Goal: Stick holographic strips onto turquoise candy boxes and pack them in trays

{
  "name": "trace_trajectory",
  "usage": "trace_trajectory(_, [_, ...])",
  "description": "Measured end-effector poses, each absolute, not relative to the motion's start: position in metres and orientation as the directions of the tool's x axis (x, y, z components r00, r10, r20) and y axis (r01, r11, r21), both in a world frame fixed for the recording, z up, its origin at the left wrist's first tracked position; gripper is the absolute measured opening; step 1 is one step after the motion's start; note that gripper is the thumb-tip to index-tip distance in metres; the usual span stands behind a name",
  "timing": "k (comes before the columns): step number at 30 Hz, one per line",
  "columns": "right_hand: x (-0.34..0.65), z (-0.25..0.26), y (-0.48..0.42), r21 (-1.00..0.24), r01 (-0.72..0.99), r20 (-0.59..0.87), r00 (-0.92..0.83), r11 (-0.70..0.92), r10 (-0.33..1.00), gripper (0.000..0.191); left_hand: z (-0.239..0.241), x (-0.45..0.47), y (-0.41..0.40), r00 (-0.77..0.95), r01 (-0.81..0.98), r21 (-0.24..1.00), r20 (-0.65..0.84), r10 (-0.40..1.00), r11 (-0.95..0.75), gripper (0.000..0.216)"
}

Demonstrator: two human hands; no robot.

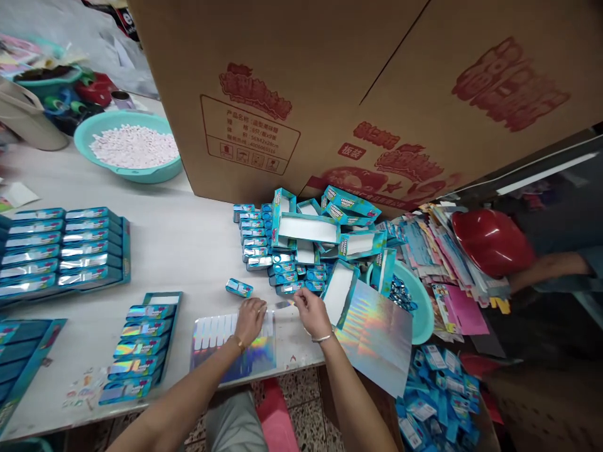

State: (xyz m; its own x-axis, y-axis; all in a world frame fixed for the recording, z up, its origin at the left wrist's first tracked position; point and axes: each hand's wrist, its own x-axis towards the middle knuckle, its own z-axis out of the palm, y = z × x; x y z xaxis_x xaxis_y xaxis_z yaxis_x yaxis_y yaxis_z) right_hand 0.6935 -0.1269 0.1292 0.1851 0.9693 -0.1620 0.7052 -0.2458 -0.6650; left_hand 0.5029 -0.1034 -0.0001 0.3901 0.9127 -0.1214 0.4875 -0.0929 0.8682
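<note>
A holographic sticker sheet (217,358) lies at the table's front edge, with a row of pale strip-shaped gaps on its upper left. My left hand (249,323) rests on its upper right part, fingers lying on the surface. Just to the right, my right hand (313,312) pinches a small shiny sticker strip (284,304) between thumb and fingers, close to the sheet's corner. One small blue box (239,287) lies beyond my left hand. Another holographic sheet (377,333) lies to the right of my right hand.
Blue display trays (308,227) are heaped over small boxes before a large carton (292,94). A filled tray (141,351) stands left. A teal basin (134,169) holds small white pieces. Another person's hand (522,276) touches a red bowl (490,242) at right.
</note>
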Motion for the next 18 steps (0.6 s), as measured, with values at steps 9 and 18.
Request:
trace_trajectory(9, [0.706,0.106,-0.087,-0.817,0.440,-0.257,0.302,-0.374,0.918,0.018,0.043,0.544,-0.077,0.222,-0.038,0.901,-0.413,0.883,0.431,0.061])
trace_trajectory(18, [0.704,0.085,-0.069,-0.741,0.514,-0.256,0.378,-0.432,0.890,0.016,0.041,0.563,-0.058,0.026,0.170,0.950,-0.269,0.963,0.261,0.041])
